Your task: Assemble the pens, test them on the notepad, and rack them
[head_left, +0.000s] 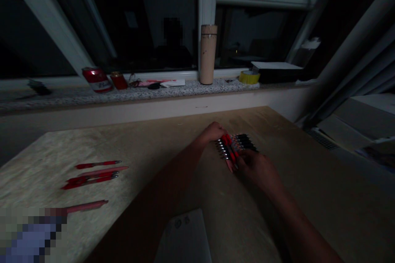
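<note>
Toward the far right part of the table, several red pens (228,145) lie across a row of dark pens with silver tips (245,142). My left hand (215,131) pinches the far ends of the red pens. At their near ends, my right hand (258,168) has its fingers closed on them. The fingertips are partly hidden and dim, so how many pens each hand holds is unclear. On the left side of the table lie several more red and pink pens (98,164), apart from both hands.
A flat pale device (188,236) with round marks lies near the front edge. On the sill stand a red can (97,79), a small red jar (119,80), a tan tumbler (208,54) and yellow tape (249,77). White boxes (361,119) stand at right.
</note>
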Available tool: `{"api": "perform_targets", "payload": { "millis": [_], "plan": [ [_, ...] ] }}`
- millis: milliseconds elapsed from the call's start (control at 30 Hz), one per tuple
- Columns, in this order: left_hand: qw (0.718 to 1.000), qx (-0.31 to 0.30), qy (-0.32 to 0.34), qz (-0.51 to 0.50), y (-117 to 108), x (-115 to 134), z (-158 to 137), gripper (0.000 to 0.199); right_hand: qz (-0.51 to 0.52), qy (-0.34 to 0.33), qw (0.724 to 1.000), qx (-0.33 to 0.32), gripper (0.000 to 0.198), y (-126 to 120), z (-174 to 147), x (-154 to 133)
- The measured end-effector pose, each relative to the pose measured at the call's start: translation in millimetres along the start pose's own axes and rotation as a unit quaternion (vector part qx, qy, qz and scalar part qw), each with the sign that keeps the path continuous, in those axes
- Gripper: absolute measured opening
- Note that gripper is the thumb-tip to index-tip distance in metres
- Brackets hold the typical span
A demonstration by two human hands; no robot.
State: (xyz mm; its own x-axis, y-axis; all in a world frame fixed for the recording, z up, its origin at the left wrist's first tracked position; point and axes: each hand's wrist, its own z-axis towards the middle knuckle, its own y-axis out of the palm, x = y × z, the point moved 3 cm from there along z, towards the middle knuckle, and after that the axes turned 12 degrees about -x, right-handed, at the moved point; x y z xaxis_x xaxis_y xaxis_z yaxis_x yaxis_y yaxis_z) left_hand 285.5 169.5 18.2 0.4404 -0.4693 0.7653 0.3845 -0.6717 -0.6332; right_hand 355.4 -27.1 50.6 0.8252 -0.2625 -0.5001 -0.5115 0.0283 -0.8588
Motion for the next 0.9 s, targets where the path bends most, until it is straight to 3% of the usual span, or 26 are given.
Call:
{"api": "perform_targets", "payload": {
  "millis": [600, 900],
  "plan": [
    [1.0, 0.005, 0.001, -0.006, -2, -5, -5, 0.023, -0.01, 0.0, 1.0, 0.004, 0.029, -1, -1, 1],
    [0.999, 0.035, -0.004, 0.018, -14, -7, -31, 0.022, -0.019, 0.01, 0.999, 0.041, 0.036, -7, -7, -2]
  ]
}}
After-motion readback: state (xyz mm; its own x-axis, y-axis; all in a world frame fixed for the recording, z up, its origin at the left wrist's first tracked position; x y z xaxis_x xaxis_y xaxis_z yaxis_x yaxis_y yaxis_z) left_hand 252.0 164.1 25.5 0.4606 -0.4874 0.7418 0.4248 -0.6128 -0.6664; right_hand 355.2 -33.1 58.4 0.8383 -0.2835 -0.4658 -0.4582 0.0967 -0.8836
